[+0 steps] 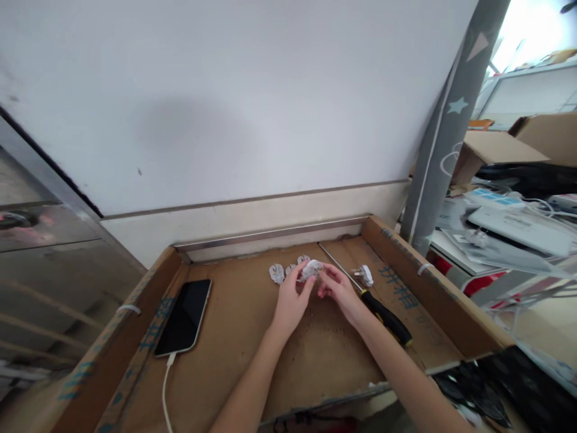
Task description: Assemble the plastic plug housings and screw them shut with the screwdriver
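Observation:
Between my two hands, a little above the cardboard, is a whitish, see-through power plug [311, 269]. My left hand [293, 299] is closed on its left side, thumb and fingers pinching it. From the right, my right hand [339, 290] has its bent fingertips at the plug's prongs, closed against it. Just behind lie several similar plugs, one of them a clear plug [276, 273] with its metal prongs up. Right of my right hand rests a white plug [364, 275] on its side. A long screwdriver [386, 319] with a black and yellow handle lies partly under my right forearm.
The cardboard-lined tray [234, 337] has raised cardboard sides and a metal strip [270, 233] at the back. At left a phone [184, 317] is plugged into a white cable [165, 385]. A grey covered post [446, 126] and a cluttered surface with an open box [500, 147] stand right.

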Available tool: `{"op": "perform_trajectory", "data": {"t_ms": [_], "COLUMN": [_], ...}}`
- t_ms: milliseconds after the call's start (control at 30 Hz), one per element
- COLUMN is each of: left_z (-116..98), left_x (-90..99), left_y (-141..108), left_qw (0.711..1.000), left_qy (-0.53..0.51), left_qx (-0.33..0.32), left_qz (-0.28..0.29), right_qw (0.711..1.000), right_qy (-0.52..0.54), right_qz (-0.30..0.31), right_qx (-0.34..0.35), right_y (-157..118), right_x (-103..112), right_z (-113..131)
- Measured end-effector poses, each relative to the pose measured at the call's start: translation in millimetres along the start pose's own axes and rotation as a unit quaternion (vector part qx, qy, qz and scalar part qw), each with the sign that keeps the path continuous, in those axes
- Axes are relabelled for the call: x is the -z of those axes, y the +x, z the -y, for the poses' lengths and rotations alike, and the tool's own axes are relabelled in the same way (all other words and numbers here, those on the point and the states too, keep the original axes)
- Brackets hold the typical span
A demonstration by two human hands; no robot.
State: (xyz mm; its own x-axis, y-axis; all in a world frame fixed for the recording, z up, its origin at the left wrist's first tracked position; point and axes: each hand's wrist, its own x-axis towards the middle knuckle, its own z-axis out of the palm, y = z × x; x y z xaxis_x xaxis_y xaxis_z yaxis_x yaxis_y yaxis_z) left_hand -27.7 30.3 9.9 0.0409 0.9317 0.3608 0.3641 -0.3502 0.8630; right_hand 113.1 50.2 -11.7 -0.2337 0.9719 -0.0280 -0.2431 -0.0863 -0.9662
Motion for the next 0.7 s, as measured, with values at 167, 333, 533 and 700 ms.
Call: {"op": "perform_trajectory", "data": {"t_ms": [167,333,533,700], "left_z": [1,-5,-3,-4], "left_x": [-0.9,3.5,4.8,4.7], "left_y": [1,0,-1,-1], "left_qw": [1.0,1.0,0.998,0.998], "left_qy": [-0.003,0.012,0.046,0.046], "left_qx": [-0.008,0.007,-0.012,-0.038], "left_qz": [-0.004,0.012,0.033,0.027], "right_qw": [1.0,1.0,1.0,0.999], "right_qy": [-0.002,-0.006,-0.009,-0.024], "right_qz": [-0.012,-0.014,0.006,0.025], "right_qx": [-0.008,0.005,0.026,0.04], "right_y": [-1,-3,-4,-9], "right_x": [1,0,0,-4], "right_z": [4,8,11,14]}}
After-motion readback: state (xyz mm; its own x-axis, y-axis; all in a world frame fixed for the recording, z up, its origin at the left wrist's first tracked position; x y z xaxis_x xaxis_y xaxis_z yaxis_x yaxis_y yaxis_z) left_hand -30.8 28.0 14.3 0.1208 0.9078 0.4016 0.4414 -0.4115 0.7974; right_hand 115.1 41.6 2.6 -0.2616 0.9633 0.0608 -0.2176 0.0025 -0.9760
